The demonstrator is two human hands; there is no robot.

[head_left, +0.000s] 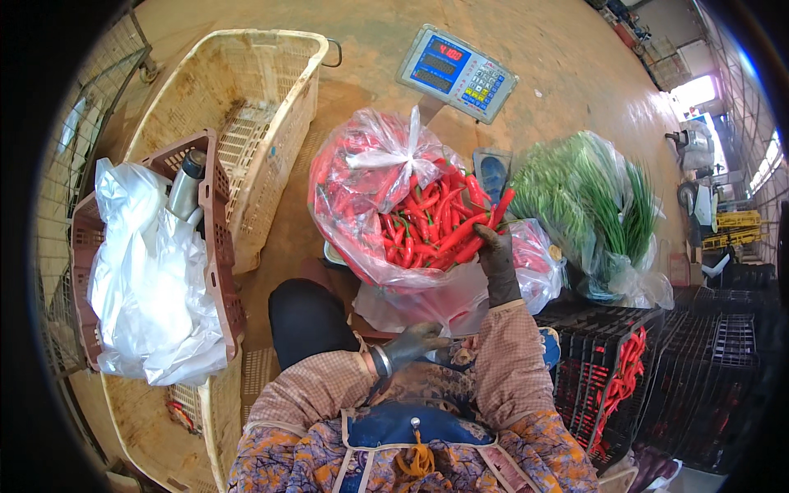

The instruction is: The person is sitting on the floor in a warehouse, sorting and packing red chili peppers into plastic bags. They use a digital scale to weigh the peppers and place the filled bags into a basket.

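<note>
In front of me a large clear plastic bag bulges with red chili peppers. A white knot ties its plastic near the top, and a wide opening below the knot bares the peppers. My right hand, in a dark glove, grips a few long chilies at the right side of this opening. Low at the bag's near edge, my left hand, also gloved, has its fingers closed on the slack plastic. A digital scale display with lit red digits stands beyond the bag. The bag hides most of the scale's platform.
At left, a brown crate holds plastic bags and a metal flask. Pale plastic baskets stand around it. To the right are bagged green vegetables, a smaller chili bag and black crates with chilies.
</note>
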